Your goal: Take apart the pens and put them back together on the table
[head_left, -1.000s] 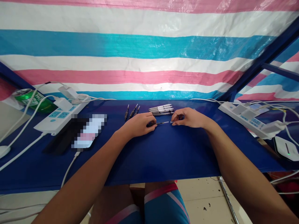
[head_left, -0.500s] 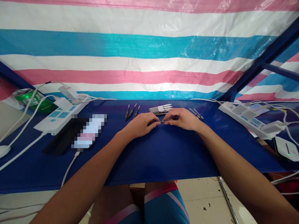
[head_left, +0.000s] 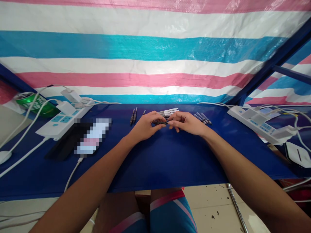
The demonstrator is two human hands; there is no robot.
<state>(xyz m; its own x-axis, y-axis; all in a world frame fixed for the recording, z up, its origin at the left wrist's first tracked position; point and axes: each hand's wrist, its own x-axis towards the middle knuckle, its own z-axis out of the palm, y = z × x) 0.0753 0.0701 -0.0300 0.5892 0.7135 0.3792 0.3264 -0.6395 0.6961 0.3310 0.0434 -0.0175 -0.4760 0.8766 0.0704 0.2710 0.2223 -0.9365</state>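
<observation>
Blue tabletop (head_left: 167,165), left hand (head_left: 144,126), right hand (head_left: 187,124) pinching dark pen part (head_left: 160,122)

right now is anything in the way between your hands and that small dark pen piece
Nothing visible stands in the way. The small dark pen piece sits in the fingers of the left hand, and the right hand reaches it with nothing between. The white pens lie behind, clear of both.

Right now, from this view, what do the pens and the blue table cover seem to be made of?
The pens seem to be smooth white plastic, with a soft shine along the barrels. The blue table cover looks like a coated plastic sheet or fabric: its surface is even and slightly glossy, though this view cannot settle which.
</observation>
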